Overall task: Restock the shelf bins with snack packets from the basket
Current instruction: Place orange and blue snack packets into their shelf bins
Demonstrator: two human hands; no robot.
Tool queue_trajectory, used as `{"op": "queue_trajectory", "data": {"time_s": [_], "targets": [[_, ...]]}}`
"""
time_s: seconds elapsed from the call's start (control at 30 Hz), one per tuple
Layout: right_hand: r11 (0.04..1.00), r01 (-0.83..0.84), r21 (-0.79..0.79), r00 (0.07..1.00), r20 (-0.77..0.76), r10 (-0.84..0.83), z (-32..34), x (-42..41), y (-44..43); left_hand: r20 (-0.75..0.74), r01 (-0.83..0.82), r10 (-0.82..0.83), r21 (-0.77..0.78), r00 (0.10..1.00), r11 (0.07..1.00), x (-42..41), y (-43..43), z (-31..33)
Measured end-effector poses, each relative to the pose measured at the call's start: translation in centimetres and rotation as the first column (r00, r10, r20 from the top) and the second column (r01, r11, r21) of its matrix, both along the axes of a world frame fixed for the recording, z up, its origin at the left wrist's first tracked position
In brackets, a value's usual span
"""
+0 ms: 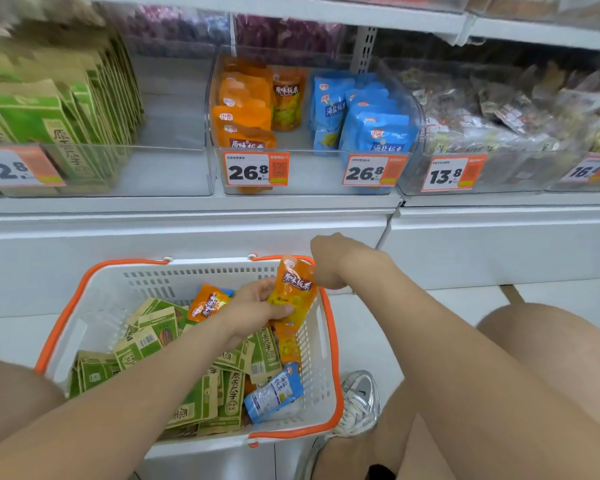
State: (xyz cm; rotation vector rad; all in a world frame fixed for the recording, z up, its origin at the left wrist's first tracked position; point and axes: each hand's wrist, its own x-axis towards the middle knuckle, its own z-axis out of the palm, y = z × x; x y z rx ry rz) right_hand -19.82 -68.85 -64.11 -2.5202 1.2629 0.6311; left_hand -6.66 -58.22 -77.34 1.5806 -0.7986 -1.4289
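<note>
A white basket with orange handles (84, 289) stands on the floor below the shelf. It holds several green packets (201, 400), orange packets (207, 303) and a blue packet (274, 393). My left hand (253, 306) grips an orange packet (293, 289) upright over the basket's far right corner, thumb across its lower front. My right hand (333, 261) is bent at the wrist, its fingers curled on that packet's upper right edge; the fingertips are hidden. On the shelf, a clear bin (215, 109) holds orange packets (243, 109) on its left and blue packets (371, 123) on its right.
A bin of green packets (49, 116) sits at the left, with room on its right side. A bin of mixed brown snacks (510, 116) sits at the right. Price tags hang on the bin fronts. My knee (551, 358) and shoe (357, 403) are beside the basket.
</note>
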Motion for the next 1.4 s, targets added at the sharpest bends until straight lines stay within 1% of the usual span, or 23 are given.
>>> {"op": "queue_trajectory", "data": {"time_s": [0.07, 0.13, 0.23, 0.27, 0.3, 0.33, 0.37, 0.4, 0.5, 0.53, 0.6, 0.63, 0.67, 0.73, 0.8, 0.9, 1.0, 1.07, 1.13, 1.17, 1.27, 1.33, 1.4], "targets": [[0.998, 0.070, 0.007, 0.988, 0.140, -0.070, 0.7, -0.1, -0.7, -0.044, 0.005, -0.009, -0.091, 0.999, 0.996, 0.0, -0.6, 2.0], [0.995, 0.094, -0.016, 0.957, 0.278, -0.086, 1.9, 0.0, -1.0, -0.034, 0.005, -0.011, -0.165, 0.999, 0.986, 0.2, -1.0, 4.0], [0.986, 0.121, -0.118, 0.897, 0.438, -0.058, 4.2, 0.2, -0.8, 0.103, 0.019, 0.009, -0.270, 0.995, 0.963, 0.9, -1.6, 7.6], [0.981, 0.128, -0.145, 0.880, 0.473, -0.045, 5.2, 0.3, -0.7, 0.175, 0.042, 0.014, -0.314, 0.984, 0.949, 1.2, -1.8, 9.0], [0.977, 0.136, -0.164, 0.864, 0.502, -0.037, 6.3, 0.3, -0.5, 0.293, 0.085, 0.023, -0.350, 0.956, 0.933, 1.5, -2.1, 10.4], [0.973, 0.144, -0.182, 0.848, 0.529, -0.027, 7.4, 0.3, -0.3, 0.428, 0.134, 0.045, -0.380, 0.903, 0.915, 1.8, -2.3, 11.7], [0.967, 0.156, -0.200, 0.829, 0.558, -0.018, 8.5, 0.3, -0.3, 0.556, 0.177, 0.083, -0.398, 0.827, 0.900, 2.2, -2.7, 12.7], [0.962, 0.175, -0.211, 0.806, 0.591, -0.017, 9.7, 0.1, -0.2, 0.649, 0.195, 0.132, -0.407, 0.750, 0.892, 2.4, -3.0, 13.8], [0.936, 0.266, -0.232, 0.689, 0.725, -0.016, 12.8, -0.1, -0.8, 0.749, 0.168, 0.304, -0.481, 0.588, 0.860, 3.4, -3.7, 17.0], [0.920, 0.305, -0.246, 0.644, 0.765, -0.010, 13.6, 0.0, -1.2, 0.782, 0.180, 0.349, -0.498, 0.516, 0.848, 4.0, -4.0, 17.9], [0.881, 0.383, -0.276, 0.563, 0.826, 0.014, 14.4, 0.6, -2.3, 0.855, 0.264, 0.409, -0.495, 0.318, 0.828, 5.6, -4.5, 19.5], [0.861, 0.412, -0.300, 0.548, 0.836, 0.029, 14.6, 1.3, -2.9, 0.880, 0.305, 0.424, -0.473, 0.216, 0.827, 6.5, -5.0, 20.2], [0.843, 0.430, -0.324, 0.562, 0.827, 0.031, 14.6, 1.9, -3.5, 0.896, 0.337, 0.425, -0.442, 0.129, 0.831, 7.1, -5.3, 20.7], [0.827, 0.432, -0.360, 0.633, 0.774, 0.007, 14.1, 3.3, -4.8, 0.916, 0.372, 0.401, -0.373, 0.000, 0.850, 8.4, -6.0, 21.3], [0.835, 0.417, -0.358, 0.697, 0.716, -0.041, 13.5, 4.6, -6.5, 0.924, 0.393, 0.375, -0.316, -0.082, 0.864, 9.3, -7.0, 21.8], [0.852, 0.379, -0.361, 0.771, 0.632, -0.075, 12.5, 6.4, -9.1, 0.930, 0.381, 0.348, -0.280, -0.122, 0.881, 10.3, -8.2, 21.8], [0.856, 0.323, -0.403, 0.826, 0.562, -0.048, 11.3, 8.4, -11.3, 0.942, 0.311, 0.321, -0.277, -0.099, 0.909, 11.0, -8.9, 19.9], [0.830, 0.261, -0.493, 0.874, 0.486, 0.014, 10.5, 9.9, -12.7, 0.933, 0.306, 0.319, -0.259, -0.166, 0.916, 11.6, -9.4, 19.2], [0.788, 0.241, -0.567, 0.895, 0.444, 0.047, 10.1, 11.3, -14.2, 0.914, 0.302, 0.335, -0.260, -0.230, 0.917, 12.0, -10.1, 19.4], [0.772, 0.248, -0.584, 0.899, 0.435, 0.040, 10.0, 12.0, -15.0, 0.905, 0.297, 0.357, -0.283, -0.233, 0.912, 12.1, -10.4, 19.6], [0.736, 0.264, -0.624, 0.921, 0.390, 0.001, 9.7, 13.5, -16.7, 0.885, 0.272, 0.434, -0.382, -0.166, 0.883, 11.9, -11.3, 19.2], [0.746, 0.288, -0.600, 0.925, 0.375, -0.055, 9.5, 14.3, -17.4, 0.878, 0.270, 0.455, -0.406, -0.151, 0.873, 11.9, -11.8, 18.6], [0.772, 0.322, -0.548, 0.922, 0.369, -0.122, 9.3, 15.2, -17.9, 0.876, 0.269, 0.455, -0.405, -0.161, 0.874, 11.9, -12.1, 18.3]]}}
